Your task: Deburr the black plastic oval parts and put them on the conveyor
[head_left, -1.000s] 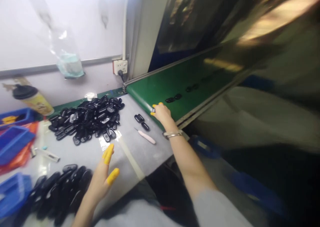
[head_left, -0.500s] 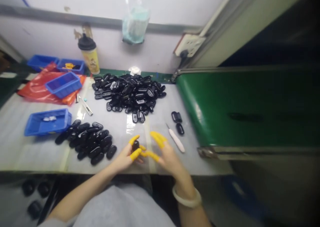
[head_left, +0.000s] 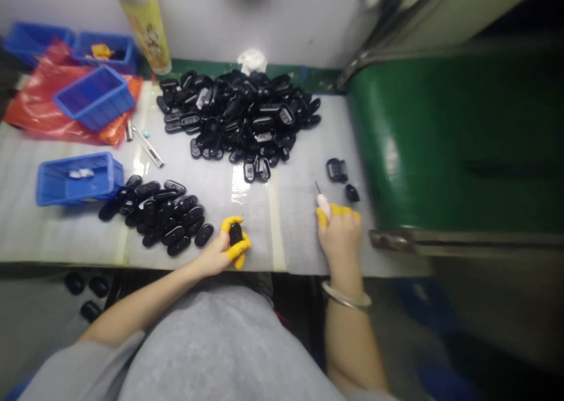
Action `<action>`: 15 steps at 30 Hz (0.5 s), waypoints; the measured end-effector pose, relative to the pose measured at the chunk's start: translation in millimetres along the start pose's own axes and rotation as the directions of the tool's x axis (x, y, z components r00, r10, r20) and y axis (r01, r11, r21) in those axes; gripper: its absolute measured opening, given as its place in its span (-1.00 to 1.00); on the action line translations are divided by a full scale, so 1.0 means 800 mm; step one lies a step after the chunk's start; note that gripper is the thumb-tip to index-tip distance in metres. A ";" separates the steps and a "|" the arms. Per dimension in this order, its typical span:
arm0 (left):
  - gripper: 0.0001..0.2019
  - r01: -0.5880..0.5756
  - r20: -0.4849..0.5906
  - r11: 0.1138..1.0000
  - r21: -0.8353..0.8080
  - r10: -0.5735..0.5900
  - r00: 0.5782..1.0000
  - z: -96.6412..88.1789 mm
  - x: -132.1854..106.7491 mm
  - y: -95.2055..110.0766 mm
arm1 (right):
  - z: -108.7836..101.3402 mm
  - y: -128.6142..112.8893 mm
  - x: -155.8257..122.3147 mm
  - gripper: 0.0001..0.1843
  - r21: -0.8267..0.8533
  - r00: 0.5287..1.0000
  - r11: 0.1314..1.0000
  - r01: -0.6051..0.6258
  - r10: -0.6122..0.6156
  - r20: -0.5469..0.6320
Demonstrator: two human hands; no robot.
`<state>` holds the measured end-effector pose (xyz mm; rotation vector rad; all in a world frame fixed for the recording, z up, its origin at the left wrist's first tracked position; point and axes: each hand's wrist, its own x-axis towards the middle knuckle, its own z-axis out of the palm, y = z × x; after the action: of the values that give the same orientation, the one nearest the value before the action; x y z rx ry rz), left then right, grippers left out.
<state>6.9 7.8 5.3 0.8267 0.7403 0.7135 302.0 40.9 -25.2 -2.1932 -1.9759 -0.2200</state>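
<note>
Warily I watch, lower center: left hand (head_left: 224, 247) pinching a black oval piece (head_left: 235, 233), right hand (head_left: 339, 236) gripping a pick (head_left: 323, 204); one slip could scratch it.

A glossy black oval casing (head_left: 235, 234) sits pinched in the left hand (head_left: 222, 251), just right of a loose cluster of matching casings (head_left: 165, 219), while a slim pink-handled craft knife (head_left: 323, 204) lies gripped in the right hand (head_left: 339, 233), its thin metal tip pointing up and away.
</note>
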 end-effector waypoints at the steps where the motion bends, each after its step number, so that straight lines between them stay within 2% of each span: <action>1: -0.49 0.021 -0.019 0.999 0.035 -0.020 1.000 0.002 0.003 0.002 | 0.001 -0.003 -0.002 -0.50 0.019 1.000 1.000 -0.009 0.009 -0.004; 4: -0.51 0.052 -0.028 0.981 0.185 -0.048 0.998 0.006 0.009 0.009 | 0.002 -0.016 -0.013 -0.49 0.166 0.996 0.985 -0.035 0.047 -0.069; 8: -0.51 0.044 0.047 0.957 0.285 -0.060 0.997 0.005 0.010 0.011 | -0.013 -0.049 -0.031 -0.52 0.411 0.988 0.911 -0.012 0.075 -0.137; 11: -0.52 0.026 -0.005 0.961 0.276 -0.025 1.000 0.005 0.007 0.008 | -0.039 -0.073 -0.046 -0.56 0.559 0.990 0.818 0.135 -0.082 -0.119; 13: -0.52 0.018 -0.051 0.966 0.259 -0.005 0.999 0.006 0.003 0.006 | -0.060 -0.086 -0.056 -0.62 0.607 0.965 0.753 0.255 -0.243 -0.104; 15: -0.54 0.031 -0.070 0.970 0.241 -0.015 0.997 0.008 0.001 0.004 | -0.081 -0.096 -0.064 -0.66 0.595 0.924 0.728 0.341 -0.378 -0.068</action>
<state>11.8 7.6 10.9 1.0175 0.9094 0.6403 221.3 -16.3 28.8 -1.4207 -2.1051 0.3852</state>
